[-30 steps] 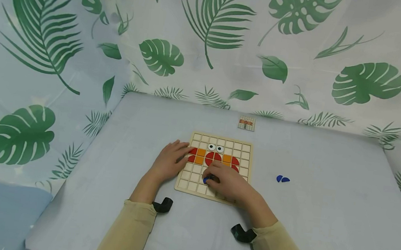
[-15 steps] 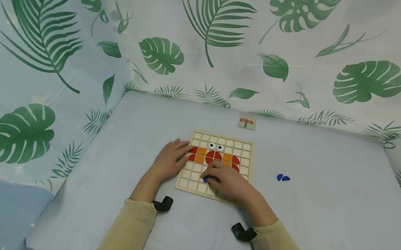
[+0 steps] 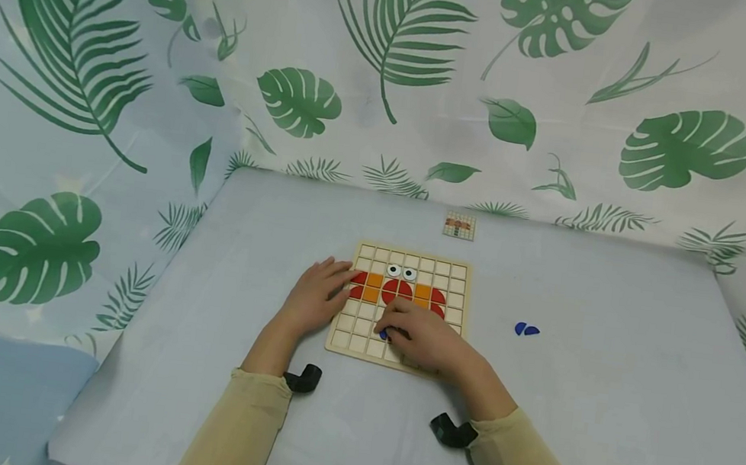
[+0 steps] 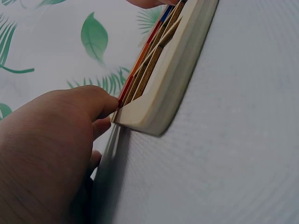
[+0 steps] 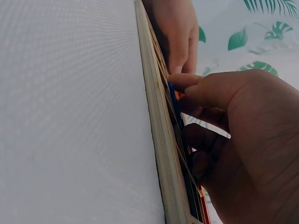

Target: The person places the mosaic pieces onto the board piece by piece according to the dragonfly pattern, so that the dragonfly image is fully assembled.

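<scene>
A square wooden grid board (image 3: 358, 344) lies in front of me in the head view. Red quarter-round pieces (image 3: 397, 289), orange squares (image 3: 374, 282) and two eye discs (image 3: 393, 271) fill some of its cells. My left hand (image 3: 313, 299) rests at the board's left edge, fingertips on the red pieces there. Over the lower middle cells, my right hand (image 3: 423, 334) pinches a small blue piece (image 3: 384, 334) between thumb and finger, close on the grid. The right wrist view shows this blue piece (image 5: 173, 93) under the fingertips; its full shape is hidden.
Two blue rounded pieces (image 3: 520, 328) lie on the table to the right of the board. Behind it is a small pattern card (image 3: 460, 226) with a similar picture. A leaf-printed cloth (image 3: 414, 114) hangs at the table's back edge.
Hardly anything differs. My right fingers shift very slightly over the blue piece, while my left hand stays at the board's edge.
</scene>
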A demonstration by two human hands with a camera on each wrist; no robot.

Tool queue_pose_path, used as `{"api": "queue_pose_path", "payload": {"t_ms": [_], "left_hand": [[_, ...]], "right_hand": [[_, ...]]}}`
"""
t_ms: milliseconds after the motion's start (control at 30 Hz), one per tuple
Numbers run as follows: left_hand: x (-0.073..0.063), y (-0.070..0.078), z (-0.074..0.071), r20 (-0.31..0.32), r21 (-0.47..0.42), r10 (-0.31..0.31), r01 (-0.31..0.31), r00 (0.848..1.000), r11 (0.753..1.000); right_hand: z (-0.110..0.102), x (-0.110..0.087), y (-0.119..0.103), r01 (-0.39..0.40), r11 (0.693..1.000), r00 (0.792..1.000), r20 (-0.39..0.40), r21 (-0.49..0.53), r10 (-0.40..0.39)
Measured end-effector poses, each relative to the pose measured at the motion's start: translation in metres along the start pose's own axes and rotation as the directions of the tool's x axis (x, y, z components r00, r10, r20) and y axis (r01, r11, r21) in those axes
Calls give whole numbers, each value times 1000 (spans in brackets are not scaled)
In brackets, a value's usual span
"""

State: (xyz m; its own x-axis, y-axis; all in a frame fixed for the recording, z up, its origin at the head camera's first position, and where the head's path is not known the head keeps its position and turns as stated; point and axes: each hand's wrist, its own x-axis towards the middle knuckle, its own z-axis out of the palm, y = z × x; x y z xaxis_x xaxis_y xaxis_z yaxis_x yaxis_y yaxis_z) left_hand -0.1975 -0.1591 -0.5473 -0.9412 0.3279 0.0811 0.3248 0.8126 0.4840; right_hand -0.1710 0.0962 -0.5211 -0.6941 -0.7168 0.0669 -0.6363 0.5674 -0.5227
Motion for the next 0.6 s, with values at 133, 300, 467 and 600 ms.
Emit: {"api": "queue_pose_path", "payload": {"t_ms": [133,300,467,600], "left_hand": [[0,0,0,9,7,-4,4,1000,1000],[1,0,0,12,8,0,0,1000,1000],[1,0,-1,0,7,13,-13,1000,1000],[0,0,0,5,7,9,-9,1000,1000]], "right_hand": [[0,0,1,4,1000,1000,1,-1,-4],[0,0,1,1,1000,1000,-3,2,-1],[-1,-1,-1,-7,1000,1000,-16,-7,7],[-6,-2,-2,-18,1000,999,-40,-10,18]]}}
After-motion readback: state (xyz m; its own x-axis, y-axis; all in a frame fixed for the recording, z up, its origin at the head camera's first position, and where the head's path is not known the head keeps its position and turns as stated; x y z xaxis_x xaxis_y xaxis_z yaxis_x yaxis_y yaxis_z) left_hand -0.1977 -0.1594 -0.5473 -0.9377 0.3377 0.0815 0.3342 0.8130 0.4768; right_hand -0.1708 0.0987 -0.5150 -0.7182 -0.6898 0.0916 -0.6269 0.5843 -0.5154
